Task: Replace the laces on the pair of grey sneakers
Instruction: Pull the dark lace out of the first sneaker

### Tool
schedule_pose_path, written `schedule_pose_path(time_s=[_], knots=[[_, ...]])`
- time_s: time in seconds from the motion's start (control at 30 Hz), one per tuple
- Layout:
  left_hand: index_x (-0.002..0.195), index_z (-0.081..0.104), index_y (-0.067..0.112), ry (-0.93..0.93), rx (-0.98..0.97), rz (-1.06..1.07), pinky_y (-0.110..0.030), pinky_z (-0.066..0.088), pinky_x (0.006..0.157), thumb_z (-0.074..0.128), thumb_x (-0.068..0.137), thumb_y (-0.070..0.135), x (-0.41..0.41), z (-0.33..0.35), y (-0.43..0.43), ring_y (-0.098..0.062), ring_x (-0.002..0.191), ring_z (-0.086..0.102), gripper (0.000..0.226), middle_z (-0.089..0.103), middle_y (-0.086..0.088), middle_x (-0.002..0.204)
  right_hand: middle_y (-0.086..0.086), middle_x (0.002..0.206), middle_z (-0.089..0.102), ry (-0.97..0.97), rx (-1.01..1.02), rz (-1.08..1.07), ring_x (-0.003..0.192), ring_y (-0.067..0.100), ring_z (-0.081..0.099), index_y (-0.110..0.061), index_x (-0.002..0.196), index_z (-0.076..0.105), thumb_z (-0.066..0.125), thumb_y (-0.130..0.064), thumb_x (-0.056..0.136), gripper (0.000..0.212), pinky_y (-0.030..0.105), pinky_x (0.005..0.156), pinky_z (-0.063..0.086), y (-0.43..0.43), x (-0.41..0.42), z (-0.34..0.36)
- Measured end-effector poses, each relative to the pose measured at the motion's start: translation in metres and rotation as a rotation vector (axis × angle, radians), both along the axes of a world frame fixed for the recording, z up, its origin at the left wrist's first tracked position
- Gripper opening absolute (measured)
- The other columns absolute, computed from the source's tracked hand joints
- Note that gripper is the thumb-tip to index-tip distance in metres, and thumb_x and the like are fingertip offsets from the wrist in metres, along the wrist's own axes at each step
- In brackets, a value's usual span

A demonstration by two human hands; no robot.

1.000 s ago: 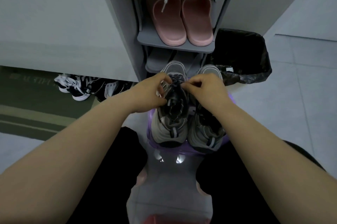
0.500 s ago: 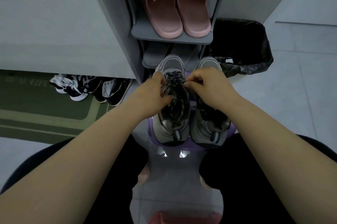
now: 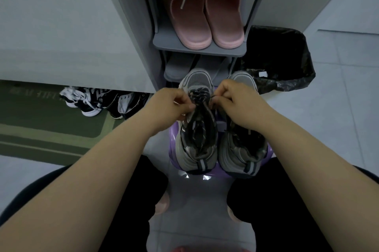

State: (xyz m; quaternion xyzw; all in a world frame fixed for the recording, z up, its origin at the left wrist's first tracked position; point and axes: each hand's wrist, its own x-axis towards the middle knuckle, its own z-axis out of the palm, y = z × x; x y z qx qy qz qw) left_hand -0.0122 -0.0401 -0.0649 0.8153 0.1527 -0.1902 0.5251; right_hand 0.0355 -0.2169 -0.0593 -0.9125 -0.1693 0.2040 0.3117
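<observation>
- Left hand (image 3: 171, 106) and right hand (image 3: 235, 99) each pinch the dark speckled lace (image 3: 200, 96) of the left grey mesh sneaker (image 3: 198, 139).
- Its matching grey sneaker (image 3: 243, 149) sits just beside it on a purple plastic stool (image 3: 172, 139).

Two grey sneakers (image 3: 217, 139) sit side by side on a purple stool (image 3: 172, 141), toes toward a grey shoe rack (image 3: 199, 47) holding pink slippers (image 3: 205, 18). The left hand (image 3: 170, 106) and right hand (image 3: 240, 100) pinch the dark lace (image 3: 200, 96) of the left sneaker.
</observation>
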Motion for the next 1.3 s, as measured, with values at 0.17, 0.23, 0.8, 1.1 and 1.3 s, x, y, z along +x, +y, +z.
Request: schedule_pose_path(time_s=[0.17, 0.23, 0.8, 1.1, 1.3], knots=[[0.074, 0.048, 0.010, -0.004, -0.074, 0.086, -0.025, 0.059, 0.068, 0.050, 0.093, 0.005, 0.000, 0.000, 0.005, -0.019, 0.074, 0.064, 0.019, 0.064, -0.010, 0.081, 0.000, 0.086, 0.067, -0.144, -0.030, -0.040, 0.088, 0.020, 0.062, -0.017, 0.090, 0.061, 0.060, -0.034, 0.087, 0.016, 0.034, 0.081, 0.047, -0.005, 0.004, 0.000], [0.073, 0.047, 0.012, -0.069, 0.003, 0.093, -0.031, 0.060, 0.069, 0.055, 0.090, 0.005, -0.001, -0.002, 0.003, -0.025, 0.074, 0.066, 0.020, 0.063, -0.012, 0.079, -0.003, 0.077, 0.064, -0.095, -0.035, 0.007, 0.079, 0.017, 0.059, -0.018, 0.085, 0.064, 0.064, -0.044, 0.081, 0.027, 0.031, 0.077, 0.045, 0.001, -0.002, 0.000], [0.091, 0.065, 0.011, 0.041, 0.230, -0.193, -0.017, 0.038, 0.060, 0.069, 0.081, 0.028, 0.002, 0.011, 0.012, -0.010, 0.065, 0.048, 0.020, 0.058, -0.002, 0.075, -0.011, 0.069, 0.059, 0.102, 0.007, 0.006, 0.076, 0.010, 0.054, -0.021, 0.081, 0.069, 0.067, -0.042, 0.080, 0.021, 0.033, 0.088, 0.038, -0.003, 0.000, 0.005], [0.086, 0.063, 0.010, 0.113, 0.019, -0.035, -0.024, 0.051, 0.067, 0.068, 0.082, 0.014, 0.001, 0.014, 0.020, -0.011, 0.072, 0.056, 0.008, 0.059, -0.002, 0.079, 0.004, 0.078, 0.064, -0.031, -0.140, 0.052, 0.087, 0.023, 0.059, -0.013, 0.077, 0.065, 0.063, -0.033, 0.084, 0.021, 0.040, 0.098, 0.041, -0.019, 0.013, 0.012], [0.069, 0.058, 0.009, 0.019, -0.024, 0.087, -0.016, 0.053, 0.058, 0.069, 0.080, 0.010, 0.001, 0.004, -0.001, -0.012, 0.058, 0.056, 0.016, 0.056, 0.000, 0.060, -0.012, 0.071, 0.053, -0.046, -0.061, 0.079, 0.079, 0.015, 0.054, -0.026, 0.070, 0.052, 0.063, -0.023, 0.084, 0.018, 0.022, 0.071, 0.034, 0.000, -0.001, 0.005]])
